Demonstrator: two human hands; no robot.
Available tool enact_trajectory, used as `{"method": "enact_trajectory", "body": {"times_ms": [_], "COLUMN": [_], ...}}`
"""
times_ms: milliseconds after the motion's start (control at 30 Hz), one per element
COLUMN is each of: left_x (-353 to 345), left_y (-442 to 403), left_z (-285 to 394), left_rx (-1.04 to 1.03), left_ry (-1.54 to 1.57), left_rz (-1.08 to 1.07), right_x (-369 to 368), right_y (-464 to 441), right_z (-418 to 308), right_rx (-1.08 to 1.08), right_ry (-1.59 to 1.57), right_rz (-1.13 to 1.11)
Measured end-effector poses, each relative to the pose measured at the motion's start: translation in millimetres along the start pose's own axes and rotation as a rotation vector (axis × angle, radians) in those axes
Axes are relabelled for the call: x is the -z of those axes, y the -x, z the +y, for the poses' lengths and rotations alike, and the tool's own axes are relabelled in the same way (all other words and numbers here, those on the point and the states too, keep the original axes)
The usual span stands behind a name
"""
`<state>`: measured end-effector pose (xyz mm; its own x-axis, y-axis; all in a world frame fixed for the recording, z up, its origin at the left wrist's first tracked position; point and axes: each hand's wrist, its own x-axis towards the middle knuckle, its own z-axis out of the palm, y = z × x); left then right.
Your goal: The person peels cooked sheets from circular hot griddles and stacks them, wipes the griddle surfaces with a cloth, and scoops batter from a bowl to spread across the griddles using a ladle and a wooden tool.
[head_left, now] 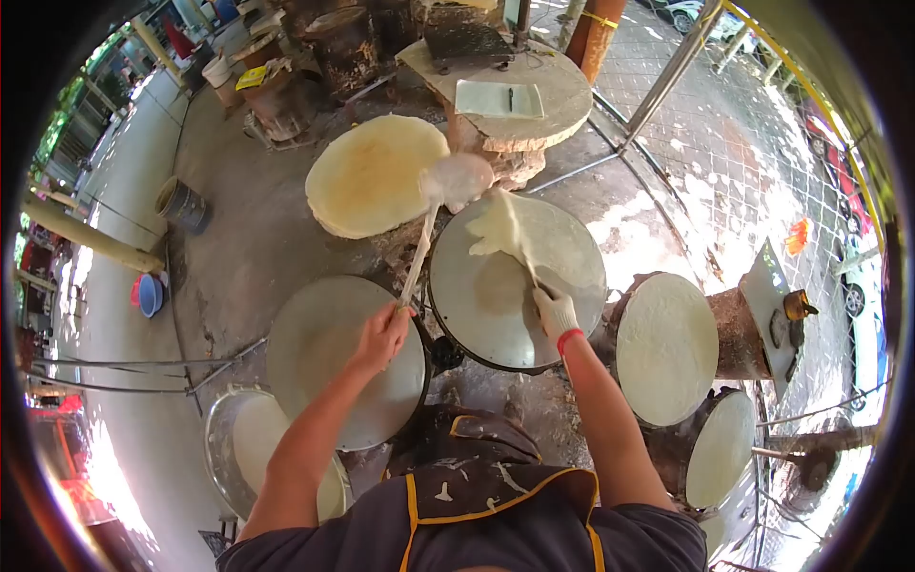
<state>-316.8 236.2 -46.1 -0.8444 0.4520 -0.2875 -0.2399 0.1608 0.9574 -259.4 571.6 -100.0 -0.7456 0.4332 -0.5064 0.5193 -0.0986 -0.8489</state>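
My left hand (384, 336), bare, is closed round the long handle of a ladle (456, 178). The ladle's round bowl is smeared by motion, between the stack of flat pale rounds (375, 175) and the right griddle. My right hand (555, 311), in a white glove with a red band at the wrist, grips a thin spreader stick (527, 262) over the right griddle (496, 324). Pale batter (500, 229) lies on that griddle's far part, around the stick's far end. The left griddle (348, 400) shows a bare grey surface below my left hand.
A round stone table (572, 100) holds a tray (498, 99) at the back. Pale round discs (667, 348) stand at the right. A basin of pale batter (259, 439) is at the lower left. A dark bucket (183, 205) and a wire fence (753, 133) flank the area.
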Motion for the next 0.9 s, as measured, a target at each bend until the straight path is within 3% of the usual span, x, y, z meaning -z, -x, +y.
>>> {"method": "enact_trajectory", "body": {"times_ms": [33, 133, 167, 200, 300, 433, 467, 533, 567, 600, 700, 800, 833, 900], "left_x": [-6.7, -24.3, -24.2, -23.0, -32.8, -48.7, -50.8, -54.6, -57.6, -60.6, -71.2, -95.8, -105.8, -127.7], "left_y": [1.2, 15.8, 17.6, 20.8, 27.9, 42.7, 47.5, 56.9, 60.2, 60.7, 53.3, 60.4, 63.2, 83.2], "left_z": [5.2, 30.9, 28.7, 23.1, 8.1, -5.6, -8.1, -14.5, -19.6, -26.3, -57.9, -68.2, -66.4, -61.9], "left_rx": [0.006, 0.069, 0.053, 0.035, 0.081, 0.176, 0.195, 0.234, 0.237, 0.239, 0.198, 0.033, -0.048, 0.088], "left_ry": [0.182, 0.425, 0.385, 0.347, 0.285, 0.205, 0.191, 0.168, 0.127, 0.085, -0.215, -0.587, -0.706, -0.664], "left_rz": [-0.059, 0.026, 0.076, 0.128, 0.248, 0.346, 0.370, 0.425, 0.447, 0.465, 0.526, 0.593, 0.621, 0.560], "right_x": [-0.6, 41.1, 56.4, 67.4, 51.8, 61.3, 78.9, 88.4, 93.9, 96.7, 66.6, 85.7, 105.7, 149.3], "right_y": [5.0, 21.1, 21.0, 17.0, -17.5, -18.1, -12.5, -7.4, -7.8, -30.2, -59.4, -64.8, -55.3, -23.8], "right_z": [-13.1, -13.0, -14.6, -16.9, -8.4, -7.5, -2.7, -33.2, -40.7, -36.0, -45.1, -12.1, -3.9, -15.9], "right_rx": [-0.054, -0.127, -0.136, -0.159, 0.052, -0.220, -0.178, -0.182, -0.190, -0.170, -0.115, -0.404, -0.435, -0.454], "right_ry": [0.037, 0.059, 0.055, 0.070, 0.016, 0.061, 0.090, 0.242, 0.317, 0.114, 0.195, 0.211, 0.211, 0.171], "right_rz": [-0.085, -0.213, -0.240, -0.120, -0.048, -0.498, -0.525, -0.377, -0.300, -0.291, -0.421, -0.718, -0.715, -0.738]}}
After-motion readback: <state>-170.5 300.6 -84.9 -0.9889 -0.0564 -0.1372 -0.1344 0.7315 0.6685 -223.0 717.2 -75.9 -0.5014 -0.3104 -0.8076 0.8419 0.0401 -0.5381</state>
